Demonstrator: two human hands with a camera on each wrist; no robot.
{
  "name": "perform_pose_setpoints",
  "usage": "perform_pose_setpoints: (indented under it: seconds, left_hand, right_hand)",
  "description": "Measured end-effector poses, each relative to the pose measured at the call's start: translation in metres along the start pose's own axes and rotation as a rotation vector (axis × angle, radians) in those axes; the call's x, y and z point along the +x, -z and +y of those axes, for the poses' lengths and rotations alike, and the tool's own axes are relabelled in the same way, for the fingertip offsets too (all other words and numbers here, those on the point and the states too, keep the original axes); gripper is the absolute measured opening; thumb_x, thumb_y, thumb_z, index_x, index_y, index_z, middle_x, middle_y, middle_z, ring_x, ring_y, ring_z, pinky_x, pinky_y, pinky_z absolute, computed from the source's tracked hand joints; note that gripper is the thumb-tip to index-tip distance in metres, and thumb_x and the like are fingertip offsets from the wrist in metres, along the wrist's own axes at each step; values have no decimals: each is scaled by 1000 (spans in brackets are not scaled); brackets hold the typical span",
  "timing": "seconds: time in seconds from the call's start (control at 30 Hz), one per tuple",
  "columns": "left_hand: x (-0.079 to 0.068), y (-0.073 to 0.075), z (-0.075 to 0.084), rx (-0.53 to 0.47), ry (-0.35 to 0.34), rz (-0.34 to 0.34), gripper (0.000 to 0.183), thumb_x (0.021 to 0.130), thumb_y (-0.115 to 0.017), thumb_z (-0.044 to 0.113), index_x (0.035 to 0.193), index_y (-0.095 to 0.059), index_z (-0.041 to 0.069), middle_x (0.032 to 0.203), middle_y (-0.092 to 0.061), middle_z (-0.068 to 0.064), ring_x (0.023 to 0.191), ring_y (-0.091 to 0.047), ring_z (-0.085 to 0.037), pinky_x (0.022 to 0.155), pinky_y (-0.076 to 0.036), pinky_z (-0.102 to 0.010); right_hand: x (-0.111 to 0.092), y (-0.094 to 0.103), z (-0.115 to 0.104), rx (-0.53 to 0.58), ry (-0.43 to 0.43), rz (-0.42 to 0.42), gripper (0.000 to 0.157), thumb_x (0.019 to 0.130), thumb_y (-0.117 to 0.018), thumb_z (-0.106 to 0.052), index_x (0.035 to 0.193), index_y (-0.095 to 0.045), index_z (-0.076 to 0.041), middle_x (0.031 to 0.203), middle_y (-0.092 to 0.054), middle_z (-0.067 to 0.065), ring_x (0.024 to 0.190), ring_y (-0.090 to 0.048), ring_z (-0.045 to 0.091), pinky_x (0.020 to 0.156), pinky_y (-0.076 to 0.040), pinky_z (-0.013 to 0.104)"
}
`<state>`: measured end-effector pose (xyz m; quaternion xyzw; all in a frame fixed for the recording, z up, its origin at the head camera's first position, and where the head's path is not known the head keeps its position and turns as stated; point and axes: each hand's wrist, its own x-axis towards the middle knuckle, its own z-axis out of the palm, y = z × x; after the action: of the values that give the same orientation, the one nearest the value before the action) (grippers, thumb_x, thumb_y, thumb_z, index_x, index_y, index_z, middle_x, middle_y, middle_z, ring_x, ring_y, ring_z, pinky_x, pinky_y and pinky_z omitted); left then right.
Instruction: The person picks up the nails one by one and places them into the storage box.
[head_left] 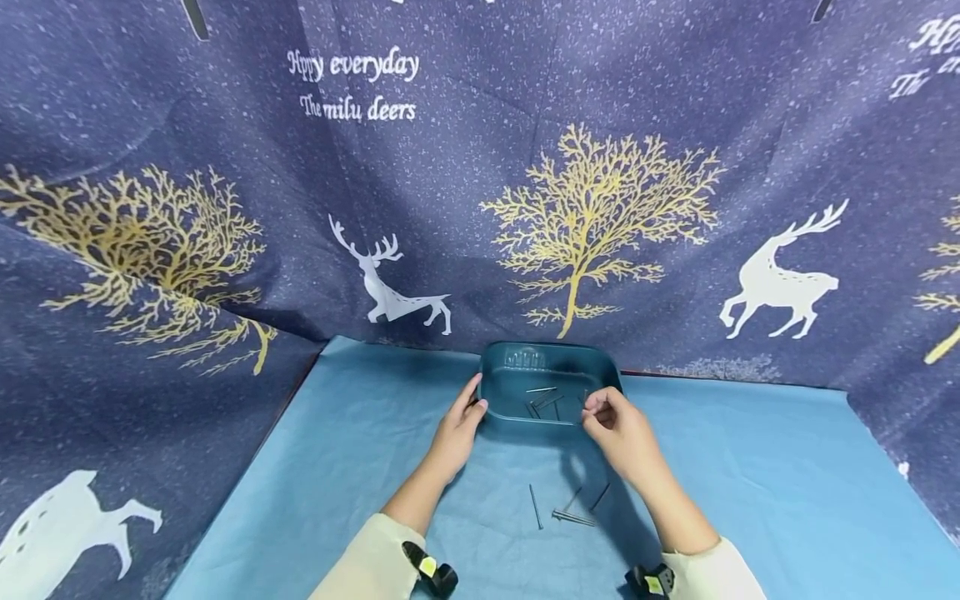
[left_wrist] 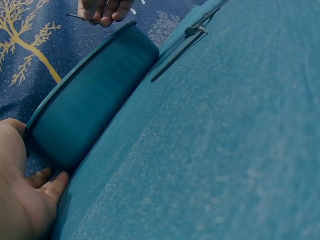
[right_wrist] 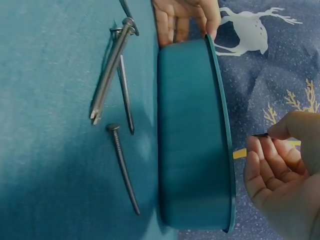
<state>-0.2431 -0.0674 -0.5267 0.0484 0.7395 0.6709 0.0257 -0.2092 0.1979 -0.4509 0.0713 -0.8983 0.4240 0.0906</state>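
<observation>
A dark teal plastic tray (head_left: 517,420) stands at the back of the table, with several nails (head_left: 545,402) lying in it. At its left end, my left hand (head_left: 457,429) touches the side, with the thumb near the front corner and fingers extended along the wall. Over the tray's right front rim, my right hand (head_left: 618,427) pinches a nail (left_wrist: 79,17) between thumb and fingertips. Its dark end (right_wrist: 260,134) also shows in the right wrist view.
On the blue tablecloth (head_left: 300,500) in front of the tray lie several loose nails (head_left: 573,517), some crossing each other. One nail (head_left: 536,507) lies apart to their left. Close behind the tray hangs a dark blue curtain (head_left: 465,208) with deer and trees.
</observation>
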Motion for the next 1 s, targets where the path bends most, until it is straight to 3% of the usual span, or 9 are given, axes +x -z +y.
perform_pose_setpoints:
  seconds: [0.33,0.67,0.73,0.9,1.0]
  left_hand:
    - [1,0,0,0,-1,-2,55,109,-46,34,161,-30,28,168,-25,-11,152,-32,-33,121,-35,-54]
    - [-1,0,2,-14,-5,-6,55,109,-47,33,161,-29,30,168,-24,-10,153,-31,-31,123,-34,-52]
    - [-1,0,2,-15,-2,-5,55,109,-47,35,161,-30,31,168,-24,-9,153,-31,-30,123,-34,-52]
    - [-1,0,1,-11,3,-1,57,108,-48,41,161,-30,31,168,-25,-9,153,-31,-30,122,-35,-51]
    - [0,0,1,-6,0,-2,60,106,-49,47,161,-30,30,168,-25,-10,153,-32,-31,122,-35,-51]
  right_hand:
    - [13,0,3,4,-26,19,5,97,-64,-10,102,-61,-9,98,-67,8,88,-65,13,74,-55,22]
    - [18,-1,4,-2,-29,34,8,97,-66,-11,103,-62,-9,100,-68,8,89,-66,14,74,-55,22]
    - [18,-2,4,24,-23,32,16,97,-67,-11,110,-60,-7,106,-68,11,95,-68,19,78,-57,24]
    - [19,-2,3,82,-7,27,51,97,-70,-16,139,-45,0,134,-55,22,120,-63,35,99,-56,44]
    - [18,-2,4,77,-12,28,59,97,-70,-19,145,-41,0,139,-49,22,125,-58,38,102,-53,50]
